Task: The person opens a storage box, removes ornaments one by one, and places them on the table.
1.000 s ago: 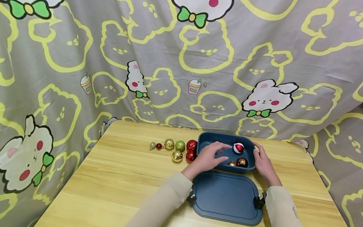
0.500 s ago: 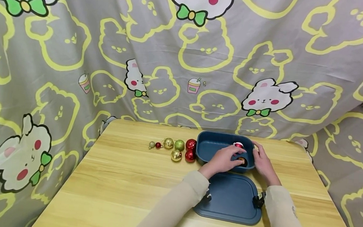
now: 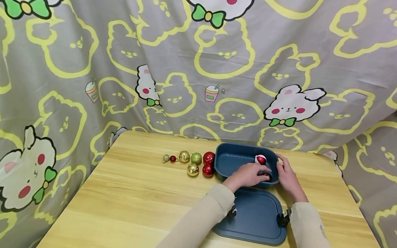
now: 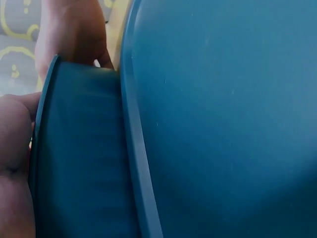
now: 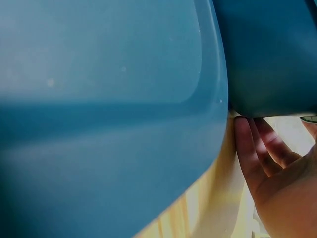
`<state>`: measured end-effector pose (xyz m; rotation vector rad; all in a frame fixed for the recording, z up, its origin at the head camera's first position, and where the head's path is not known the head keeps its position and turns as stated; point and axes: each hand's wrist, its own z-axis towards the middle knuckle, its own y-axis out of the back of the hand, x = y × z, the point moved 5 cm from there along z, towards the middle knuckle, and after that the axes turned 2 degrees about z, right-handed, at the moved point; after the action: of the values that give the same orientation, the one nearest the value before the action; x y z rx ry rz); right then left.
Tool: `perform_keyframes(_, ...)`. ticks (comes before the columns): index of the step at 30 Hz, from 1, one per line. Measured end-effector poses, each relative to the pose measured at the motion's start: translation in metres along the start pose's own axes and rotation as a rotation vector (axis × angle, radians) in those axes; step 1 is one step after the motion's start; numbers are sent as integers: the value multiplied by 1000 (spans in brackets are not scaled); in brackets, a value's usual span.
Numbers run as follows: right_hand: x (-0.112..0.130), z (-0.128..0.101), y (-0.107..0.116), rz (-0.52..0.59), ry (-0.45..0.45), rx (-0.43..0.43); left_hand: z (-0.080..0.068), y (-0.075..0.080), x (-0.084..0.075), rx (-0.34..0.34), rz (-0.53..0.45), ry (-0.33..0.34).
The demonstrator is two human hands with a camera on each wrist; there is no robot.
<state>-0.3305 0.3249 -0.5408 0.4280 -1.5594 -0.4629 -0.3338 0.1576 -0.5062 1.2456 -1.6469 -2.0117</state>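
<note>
The left hand (image 3: 250,174) is pinching a dark ball (image 3: 266,176), seemingly needing a firm hold next; the right hand (image 3: 287,178), straight-fingered, is steadying the box (image 3: 232,159).

Curtained-off nook, room type uncertain

Pale wood-grain tabletop (image 3: 127,196) under the fingers (image 3: 283,162). Beyond them, and to both left and right, grey cloth (image 3: 175,61) hangs in folds, printed with yellow-outlined cartoon animals (image 3: 225,58), rabbit faces (image 3: 291,107), drink cups (image 3: 212,93). Homely print; screened-off corner, perhaps domestic. Room behind the cloth hidden.
</note>
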Motion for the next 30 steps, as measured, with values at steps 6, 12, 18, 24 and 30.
perform_keyframes(6,1,-1,0,-8,-3,1,3,-5,1,64,-8,4)
perform_keyframes(12,3,-1,0,-25,6,-4,6,-5,5,37,-88,8)
perform_keyframes(18,2,1,1,-31,7,-6,9,-5,7,22,-127,6)
perform_keyframes(24,0,0,-2,-24,-11,12,8,-6,6,50,-72,-39)
perform_keyframes(30,1,-1,-2,-20,-11,7,6,-5,5,19,-110,-67)
